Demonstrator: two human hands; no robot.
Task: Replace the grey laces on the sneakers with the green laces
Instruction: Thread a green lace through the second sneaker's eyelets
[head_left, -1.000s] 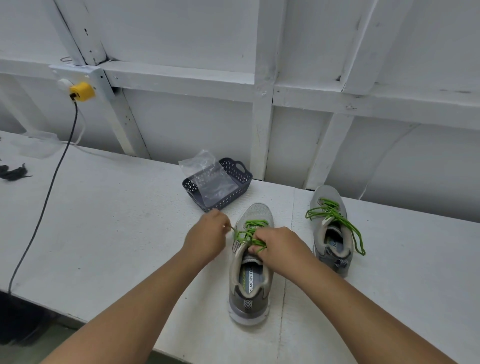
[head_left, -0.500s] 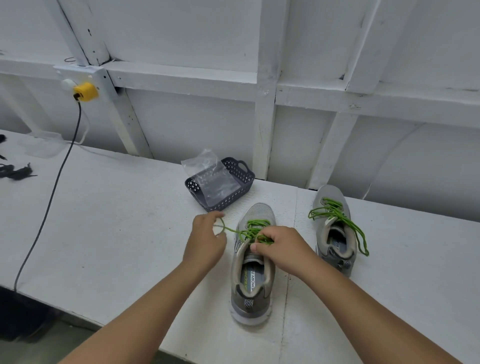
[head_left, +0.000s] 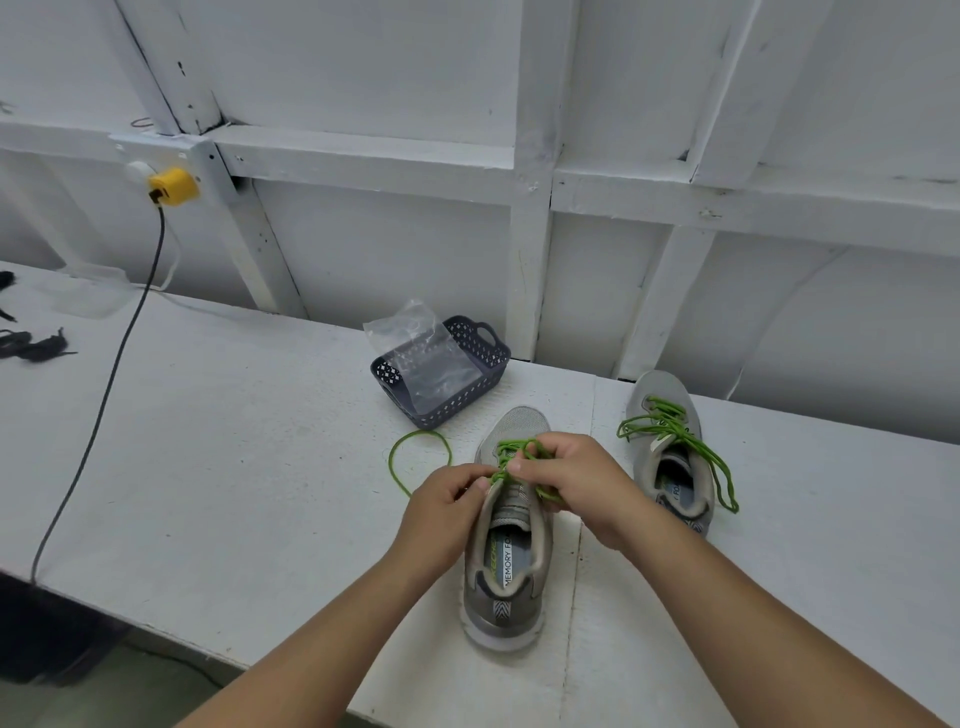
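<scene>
On the white bench (head_left: 208, 441), my left hand (head_left: 447, 506) and right hand (head_left: 574, 480) pinch the green lace (head_left: 415, 457) above the near sneaker (head_left: 506, 545), apparently to tie it; the far sneaker (head_left: 670, 457) sits already laced.

Your right hand (head_left: 574, 486) hides the near grey mesh sneaker's (head_left: 506, 566) upper eyelets. Far left, the black laces (head_left: 31, 345) run off the frame's edge.

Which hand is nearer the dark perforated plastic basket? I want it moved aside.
Left. The left hand is just in front of the basket; the right hand is farther right.
</scene>
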